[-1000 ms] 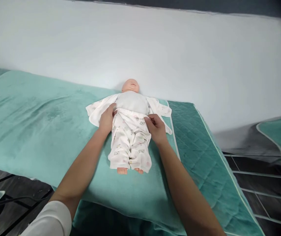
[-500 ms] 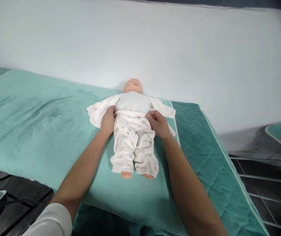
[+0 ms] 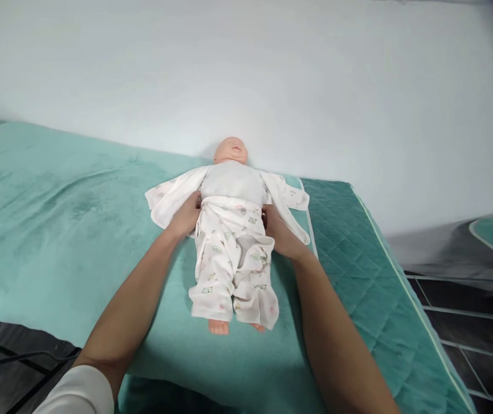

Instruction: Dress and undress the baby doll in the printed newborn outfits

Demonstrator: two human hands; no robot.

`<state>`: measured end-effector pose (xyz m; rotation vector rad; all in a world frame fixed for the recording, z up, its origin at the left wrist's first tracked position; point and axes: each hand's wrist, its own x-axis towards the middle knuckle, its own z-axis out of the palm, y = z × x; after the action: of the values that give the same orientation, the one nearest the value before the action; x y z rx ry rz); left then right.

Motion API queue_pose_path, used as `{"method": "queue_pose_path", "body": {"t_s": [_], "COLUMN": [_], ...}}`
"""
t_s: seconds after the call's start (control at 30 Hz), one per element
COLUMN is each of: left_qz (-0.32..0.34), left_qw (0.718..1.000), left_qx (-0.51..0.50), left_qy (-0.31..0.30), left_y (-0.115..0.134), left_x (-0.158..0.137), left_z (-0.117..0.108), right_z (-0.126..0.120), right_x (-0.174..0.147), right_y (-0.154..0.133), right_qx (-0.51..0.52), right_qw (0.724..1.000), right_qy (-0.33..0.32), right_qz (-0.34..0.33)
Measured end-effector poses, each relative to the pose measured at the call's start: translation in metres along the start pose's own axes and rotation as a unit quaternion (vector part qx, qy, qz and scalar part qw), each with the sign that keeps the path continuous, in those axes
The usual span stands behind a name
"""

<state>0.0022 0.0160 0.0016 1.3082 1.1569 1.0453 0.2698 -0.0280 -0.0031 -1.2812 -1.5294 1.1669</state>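
The place is looking like an indoor room set up for baby-care practice, though whether it is serving as a home or a training room cannot be told. A baby doll (image 3: 231,181) is lying on a soft green cover (image 3: 78,241), which is overlapping a darker quilted cover (image 3: 358,276) beside a plain pale wall (image 3: 246,69). At the right, dark floor tiles (image 3: 455,299) with pale joints are showing.
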Motion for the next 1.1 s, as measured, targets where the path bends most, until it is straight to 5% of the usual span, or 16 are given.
{"method": "queue_pose_path", "body": {"t_s": [0.1, 0.27, 0.5, 0.7, 0.9, 1.0, 1.1], "left_qz": [0.012, 0.038, 0.016, -0.067, -0.043, -0.041, -0.047], "left_qw": [0.998, 0.988, 0.985, 0.991, 0.992, 0.99, 0.989], "left_qx": [-0.061, -0.149, -0.16, -0.114, -0.11, -0.114, -0.117], "left_qy": [-0.023, -0.028, -0.055, -0.008, -0.046, -0.067, -0.073], "left_y": [0.003, 0.008, 0.008, 0.004, 0.009, 0.011, 0.01], "left_x": [-0.003, -0.005, -0.005, -0.005, -0.007, -0.009, -0.008], "left_z": [0.005, 0.009, 0.007, 0.004, 0.004, 0.004, 0.003], "right_z": [0.007, 0.004, -0.023, -0.023, -0.024, -0.028, -0.032], "right_x": [0.0, 0.001, -0.008, -0.01, -0.011, -0.012, -0.014], "right_y": [-0.003, -0.006, -0.006, -0.016, -0.022, -0.02, -0.016], "right_qx": [0.053, 0.101, 0.022, -0.186, -0.391, -0.328, -0.139], "right_qw": [0.997, 0.993, 0.997, 0.978, 0.918, 0.942, 0.989], "right_qy": [0.031, 0.058, -0.07, -0.074, -0.062, -0.071, -0.055], "right_qz": [-0.044, -0.023, -0.029, -0.062, -0.012, -0.006, -0.001]}}
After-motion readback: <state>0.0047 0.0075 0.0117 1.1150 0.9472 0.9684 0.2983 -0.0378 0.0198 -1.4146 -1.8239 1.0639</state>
